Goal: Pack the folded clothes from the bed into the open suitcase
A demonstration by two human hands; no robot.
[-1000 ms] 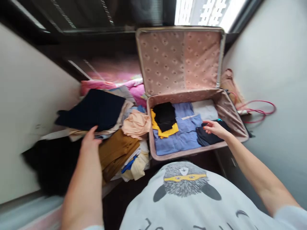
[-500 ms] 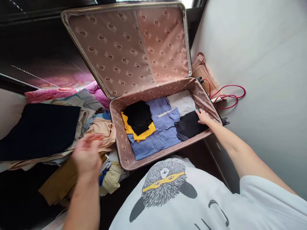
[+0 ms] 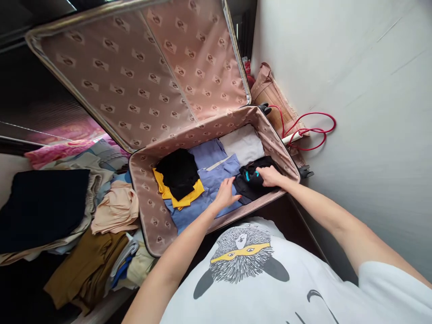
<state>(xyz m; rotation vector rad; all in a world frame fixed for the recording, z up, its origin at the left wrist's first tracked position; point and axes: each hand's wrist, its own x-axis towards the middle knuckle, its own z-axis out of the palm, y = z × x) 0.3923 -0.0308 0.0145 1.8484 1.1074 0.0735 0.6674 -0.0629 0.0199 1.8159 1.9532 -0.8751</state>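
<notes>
An open suitcase [image 3: 150, 207] with patterned pink lining lies in front of me, its lid propped up. Inside lie a black top [image 3: 177, 173] on a yellow one [image 3: 184, 198], blue garments [image 3: 216, 177], a white one [image 3: 243, 144] and a dark garment with turquoise trim [image 3: 248, 184] at the right end. My right hand [image 3: 268, 175] is closed on the top of that dark garment. My left hand [image 3: 224, 195] rests with fingers stretched out on the blue cloth, its fingertips at the dark garment's left edge.
To the left of the case is a heap of folded clothes: a navy piece [image 3: 40, 207], a peach one [image 3: 114, 209], a brown one [image 3: 87, 265]. A woven bag [image 3: 270, 96] and red cord [image 3: 312, 130] lie behind the case by the white wall [image 3: 354, 90].
My left hand left the clothes heap and came across into the suitcase beside the dark garment. My right hand shifted from its far edge to gripping its top. The view swung right.
</notes>
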